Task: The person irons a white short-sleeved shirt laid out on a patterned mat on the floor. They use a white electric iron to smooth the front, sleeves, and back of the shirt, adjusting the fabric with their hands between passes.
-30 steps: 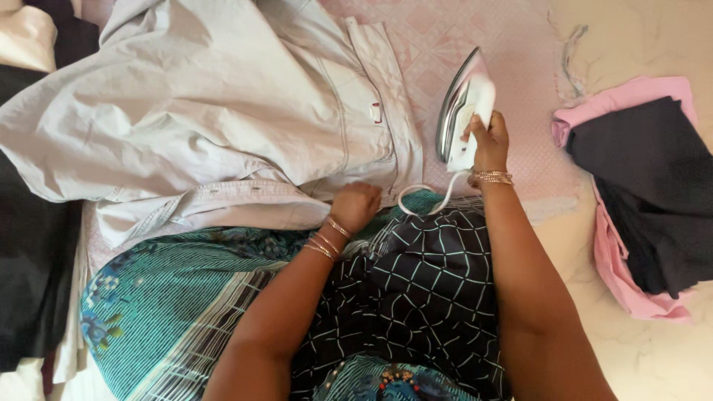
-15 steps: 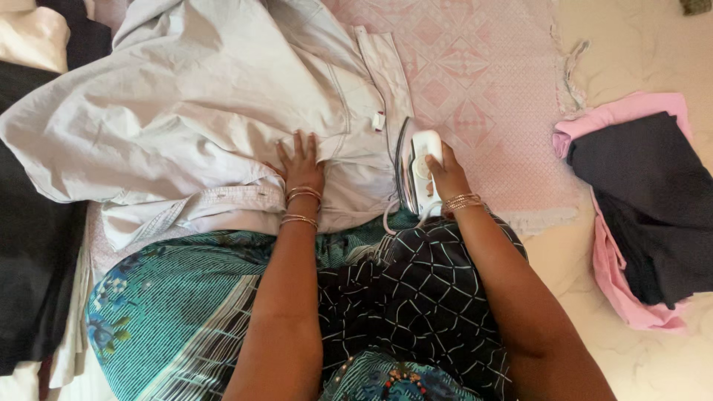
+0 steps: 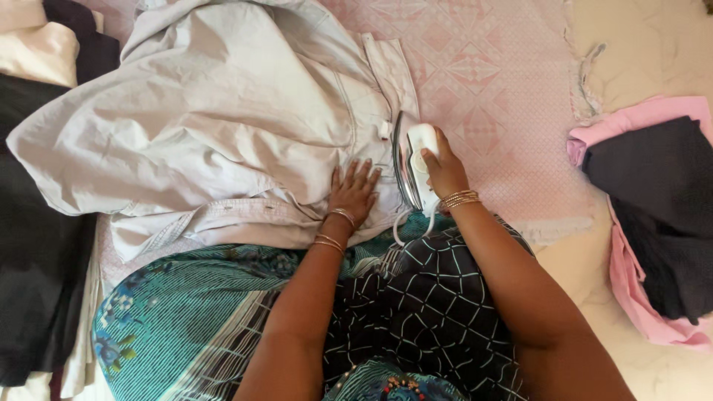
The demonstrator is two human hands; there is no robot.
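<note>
A crumpled pale grey shirt lies spread over a pink patterned cloth on the floor. My left hand rests flat on the shirt near its lower edge, fingers apart. My right hand grips the handle of a white clothes iron, which stands tilted on its side at the shirt's button strip. The iron's white cord loops down toward my lap.
A folded stack of dark and pink clothes lies at the right on the pale marble floor. Dark and white garments are piled at the left. My teal and black patterned dress fills the foreground.
The iron came down from the pink cloth to the shirt's edge. My left hand opened flat on the shirt, then slid right toward the iron.
</note>
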